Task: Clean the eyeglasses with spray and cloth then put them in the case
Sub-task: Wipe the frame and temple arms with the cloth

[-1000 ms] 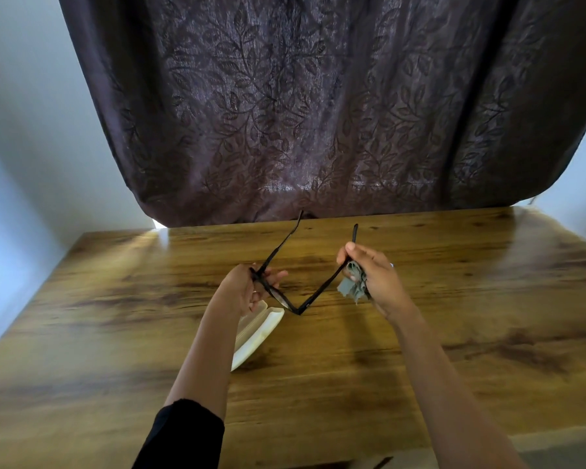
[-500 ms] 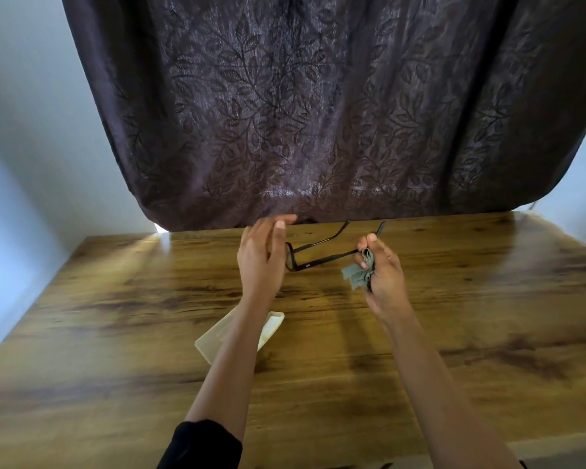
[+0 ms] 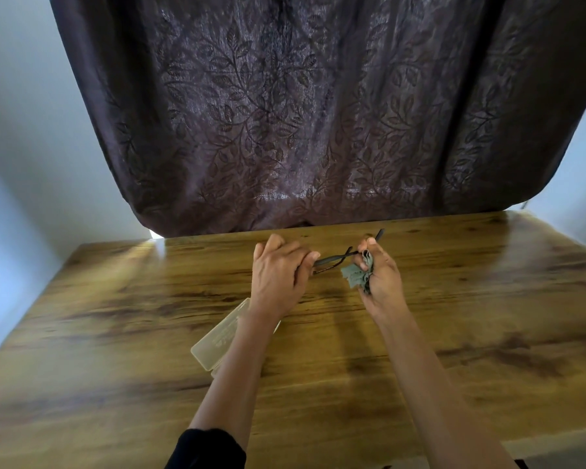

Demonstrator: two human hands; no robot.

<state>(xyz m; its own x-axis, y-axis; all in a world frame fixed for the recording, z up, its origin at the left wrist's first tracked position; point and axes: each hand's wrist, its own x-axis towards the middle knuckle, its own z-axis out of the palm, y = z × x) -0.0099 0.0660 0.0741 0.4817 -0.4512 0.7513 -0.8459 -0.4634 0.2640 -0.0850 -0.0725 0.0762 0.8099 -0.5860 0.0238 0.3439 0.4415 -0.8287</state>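
Note:
Black-framed eyeglasses hang above the wooden table between both hands, their temple arms crossing each other. My left hand covers the left end of the frame, fingers curled around it. My right hand pinches one temple arm near its tip and also clutches a crumpled grey-green cloth against the palm. A pale, translucent glasses case lies on the table under my left forearm, partly hidden by it. No spray bottle is in sight.
A wooden table fills the lower view. A dark leaf-patterned curtain hangs behind its far edge, with pale walls on both sides. The table's near edge shows at the bottom right.
The glasses went from wide open to temple arms crossing. My left hand turned over and closed onto the frame's left end. Both hands moved farther from me; the cloth stayed in my right hand.

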